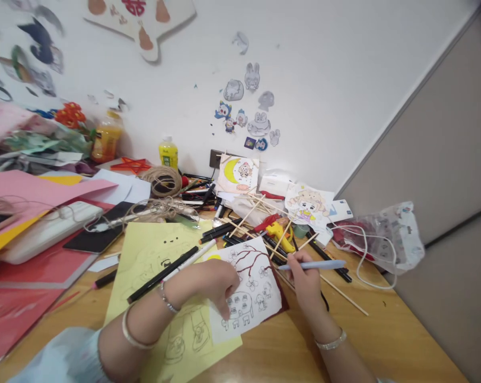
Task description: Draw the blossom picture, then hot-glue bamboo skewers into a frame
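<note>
My left hand (212, 284) presses down on a white drawing sheet (253, 290) that shows a branch with flowers and small houses; its fingers rest near the sheet's lower left. My right hand (306, 279) holds a light blue pen (314, 264), lying nearly level and pointing left above the sheet's right edge. The white sheet lies partly over a yellow paper (152, 255) with pencil sketches. Two markers, one black (164, 274) and one white, lie across the yellow paper.
The wooden table (384, 340) is crowded: markers, wooden sticks (344, 295), a yellow glue gun (280, 234), twine (160, 183), coloured papers at left, a plastic bag (388, 236) at right, bottles and stickers by the wall.
</note>
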The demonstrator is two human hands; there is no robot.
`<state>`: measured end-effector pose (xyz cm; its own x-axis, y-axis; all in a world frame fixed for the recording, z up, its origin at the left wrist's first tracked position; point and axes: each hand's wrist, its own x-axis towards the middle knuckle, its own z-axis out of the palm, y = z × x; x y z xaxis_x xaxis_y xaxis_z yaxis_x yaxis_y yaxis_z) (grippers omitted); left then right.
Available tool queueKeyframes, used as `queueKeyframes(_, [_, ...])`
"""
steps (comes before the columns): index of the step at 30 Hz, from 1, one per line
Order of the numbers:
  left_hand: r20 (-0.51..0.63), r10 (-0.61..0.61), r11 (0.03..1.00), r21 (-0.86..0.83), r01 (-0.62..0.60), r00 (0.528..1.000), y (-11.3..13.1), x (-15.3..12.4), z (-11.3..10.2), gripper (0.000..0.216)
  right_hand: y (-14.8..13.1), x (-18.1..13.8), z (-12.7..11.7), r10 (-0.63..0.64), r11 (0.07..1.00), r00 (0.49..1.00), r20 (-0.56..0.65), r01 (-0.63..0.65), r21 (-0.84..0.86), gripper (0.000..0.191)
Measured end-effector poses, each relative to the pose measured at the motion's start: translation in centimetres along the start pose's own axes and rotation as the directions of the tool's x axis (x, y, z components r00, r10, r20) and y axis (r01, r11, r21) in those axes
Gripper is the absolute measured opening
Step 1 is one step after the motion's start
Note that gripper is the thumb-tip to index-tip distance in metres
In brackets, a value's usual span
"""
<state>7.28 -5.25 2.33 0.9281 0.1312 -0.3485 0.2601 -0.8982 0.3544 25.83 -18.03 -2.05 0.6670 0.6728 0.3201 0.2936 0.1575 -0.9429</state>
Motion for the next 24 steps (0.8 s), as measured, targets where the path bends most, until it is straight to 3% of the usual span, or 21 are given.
queueKeyframes(5, [-0.155, -0.089, 0.994, 0.042, 0.097, 0.984, -1.0, -0.2, -0.8, 0.021, 0.2, 0.4, -0.2, 0.023, 0.998, 0.999, -0.044, -0.02, 0.063, 0.037])
queueKeyframes(11, [-0.343, -0.277, 0.953, 0.019, 0.302, 0.897, -3.1, -0.3, -1.0, 0.023, 0.2, 0.2, 0.3, 0.048, 0.994, 0.998, -0.028, -0.045, 0.1, 0.034])
queueKeyframes(17, [-0.396, -0.337, 0.935, -0.033, 0.354, 0.854, -4.1, -0.3, -0.6, 0.032, 0.1, 0.5, 0.2, 0.068, 0.988, 0.997, -0.033, -0.062, 0.142, 0.037])
queueKeyframes(24, [-0.4, -0.377, 0.925, -0.126, 0.358, 0.835, -4.0, -0.2, -0.7, 0.018, 0.3, 0.4, 0.2, 0.079, 0.988, 0.997, -0.028, -0.074, 0.137, 0.04])
